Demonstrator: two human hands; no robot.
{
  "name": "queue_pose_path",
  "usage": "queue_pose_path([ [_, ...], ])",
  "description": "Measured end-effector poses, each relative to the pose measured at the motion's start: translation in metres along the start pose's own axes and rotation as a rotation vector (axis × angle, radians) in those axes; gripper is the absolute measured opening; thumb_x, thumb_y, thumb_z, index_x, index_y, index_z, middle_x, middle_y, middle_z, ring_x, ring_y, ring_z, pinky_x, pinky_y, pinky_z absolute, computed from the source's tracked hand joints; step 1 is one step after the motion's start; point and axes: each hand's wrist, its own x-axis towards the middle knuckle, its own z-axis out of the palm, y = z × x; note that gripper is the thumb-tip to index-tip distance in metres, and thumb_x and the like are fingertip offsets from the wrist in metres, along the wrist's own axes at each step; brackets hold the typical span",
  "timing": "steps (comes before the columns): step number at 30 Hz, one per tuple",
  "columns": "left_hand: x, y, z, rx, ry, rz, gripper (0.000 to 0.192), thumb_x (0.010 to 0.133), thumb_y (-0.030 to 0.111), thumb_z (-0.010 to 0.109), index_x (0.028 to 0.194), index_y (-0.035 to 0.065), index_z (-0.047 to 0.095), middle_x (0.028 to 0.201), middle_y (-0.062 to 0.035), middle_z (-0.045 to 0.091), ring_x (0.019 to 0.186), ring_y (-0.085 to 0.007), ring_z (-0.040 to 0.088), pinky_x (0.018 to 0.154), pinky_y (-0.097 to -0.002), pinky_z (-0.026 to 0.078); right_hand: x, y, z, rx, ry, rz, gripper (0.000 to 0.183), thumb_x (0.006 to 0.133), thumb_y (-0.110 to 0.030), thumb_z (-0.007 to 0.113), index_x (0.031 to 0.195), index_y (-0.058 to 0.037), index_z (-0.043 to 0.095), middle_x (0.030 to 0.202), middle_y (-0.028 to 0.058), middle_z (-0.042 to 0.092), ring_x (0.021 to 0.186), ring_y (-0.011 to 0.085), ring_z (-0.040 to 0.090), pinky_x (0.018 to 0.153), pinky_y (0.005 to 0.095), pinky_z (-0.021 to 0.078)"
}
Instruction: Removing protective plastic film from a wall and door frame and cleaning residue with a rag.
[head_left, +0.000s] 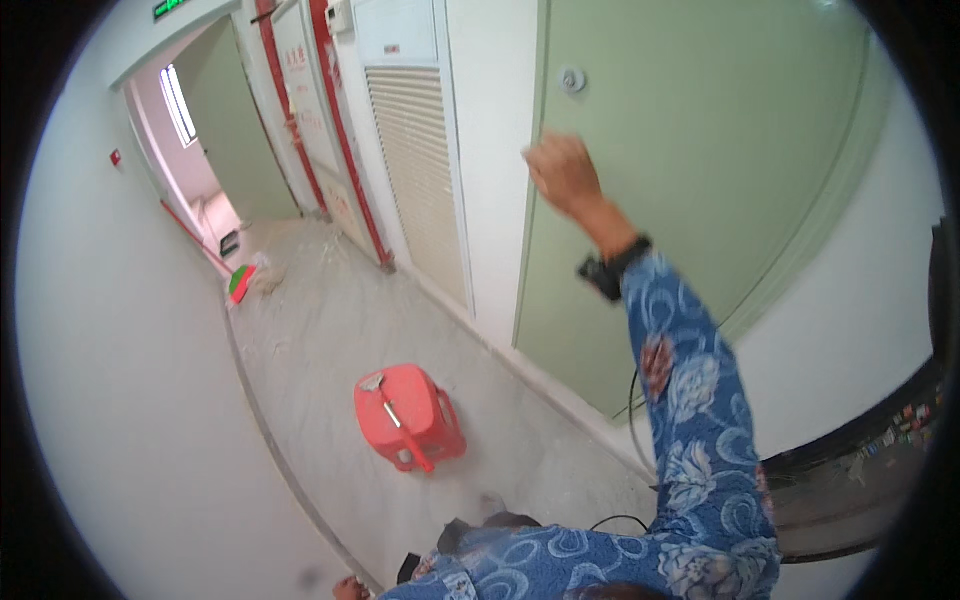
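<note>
My right hand (564, 171) is raised in front of the edge of a pale green door (697, 150), below its round metal lock (571, 79). Its fingers are curled in, and no object shows in it; the palm side is hidden. A dark strap with a small black device (602, 277) circles that wrist. At the bottom edge, only a small part of my left hand (351, 589) shows, close to the white wall, so its grip cannot be made out. Before me a red plastic stool (412, 375) stands on the floor, with a red-handled scraper (392, 415) lying across its seat.
A red-handled broom (241, 283) leans on the left wall (135, 315) beside a pale heap (266, 277). Farther back are a dark dustpan (229, 243) and an open door (232, 120). Red pipes (349, 150) and a louvred panel (412, 150) line the right side. A black cable (634, 420) hangs beside my sleeve.
</note>
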Motion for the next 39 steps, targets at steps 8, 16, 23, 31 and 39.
queue_pose_path([
  [8,-0.031,0.104,0.03,-0.274,-0.009,-0.023,0.025,0.077,0.008,0.05,0.099,-0.0023,0.055,0.069,-0.0079,0.056,0.057,-0.0153,0.055,0.048,-0.0263,0.047,0.105,0.048,0.088,-0.695,-0.35,-0.035,0.015,0.073,-0.014,0.051,0.071,-0.0119,0.065,0.082,0.0037,0.059,0.093,0.0178,0.052,0.097,0.044,0.0272],
  [16,-0.063,0.096,0.0,-0.272,0.133,-0.099,0.021,0.076,0.008,0.051,0.094,-0.0023,0.057,0.068,-0.0086,0.056,0.055,-0.0152,0.054,0.045,-0.0248,0.044,0.104,0.083,0.082,-0.376,-0.103,-0.406,0.01,0.065,-0.008,0.053,0.066,-0.0054,0.062,0.088,0.0124,0.058,0.093,0.0266,0.051,0.085,0.0369,0.0387],
  [23,-0.06,0.04,-0.017,-0.318,0.153,-0.152,0.017,0.074,0.002,0.049,0.087,-0.0045,0.057,0.06,-0.0098,0.053,0.044,-0.0162,0.05,0.038,-0.0254,0.041,0.109,0.096,0.122,-0.654,-0.188,-0.317,0.013,0.071,-0.014,0.052,0.072,-0.0132,0.065,0.088,0.0042,0.06,0.096,0.0198,0.051,0.097,0.0375,0.0295],
  [31,-0.047,0.029,0.012,-0.196,0.123,-0.027,0.016,0.072,0.004,0.05,0.082,-0.0047,0.058,0.061,-0.0114,0.055,0.047,-0.017,0.054,0.039,-0.0264,0.044,0.107,0.145,0.096,-0.796,-0.251,-0.177,0.015,0.069,-0.011,0.051,0.075,-0.009,0.064,0.088,0.0086,0.06,0.097,0.0223,0.052,0.095,0.0366,0.0305],
  [39,-0.07,-0.188,-0.004,0.907,-0.179,-0.073,0.043,0.08,0.041,0.046,0.113,0.0137,0.05,0.113,-0.0207,0.048,0.107,-0.0189,0.044,0.089,-0.0382,0.038,0.071,0.15,0.042,-0.872,-0.176,-0.182,0.012,0.067,-0.008,0.051,0.067,-0.0096,0.063,0.078,0.0094,0.06,0.088,0.0231,0.054,0.088,0.0361,0.0361],
])
